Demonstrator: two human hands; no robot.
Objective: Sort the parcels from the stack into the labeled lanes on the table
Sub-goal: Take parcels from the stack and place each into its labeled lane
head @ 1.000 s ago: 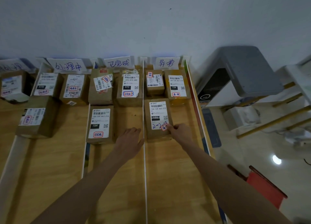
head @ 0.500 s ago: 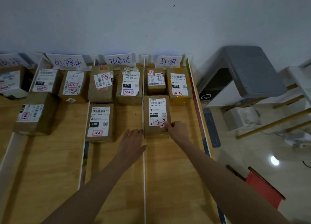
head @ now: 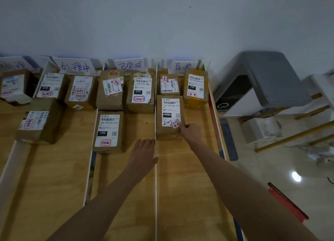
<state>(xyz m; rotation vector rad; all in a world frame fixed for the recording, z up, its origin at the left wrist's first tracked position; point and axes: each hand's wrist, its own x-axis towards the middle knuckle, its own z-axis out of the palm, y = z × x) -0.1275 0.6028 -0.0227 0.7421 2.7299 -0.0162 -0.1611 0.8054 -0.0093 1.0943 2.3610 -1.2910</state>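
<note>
A brown parcel (head: 169, 114) with a white shipping label lies in the rightmost lane, under the handwritten lane sign (head: 182, 66). My right hand (head: 191, 133) grips its near right corner, fingers curled and thumb by the small red-marked sticker. The parcel's far end sits against a smaller parcel (head: 169, 85) at the back of the lane. My left hand (head: 143, 154) rests flat on the wooden table in the middle lane, fingers straight, holding nothing, next to the white divider (head: 155, 177).
The middle lane holds three parcels, the nearest one (head: 108, 131) left of my left hand. More parcels fill the left lanes (head: 38, 125). A yellow-taped parcel (head: 196, 88) sits back right. A grey machine (head: 267, 78) and a red object (head: 287, 202) stand beyond the table's right edge.
My right hand has pushed the parcel a little farther back, closing the gap to the small parcel behind it. My left hand has stayed flat on the table.
</note>
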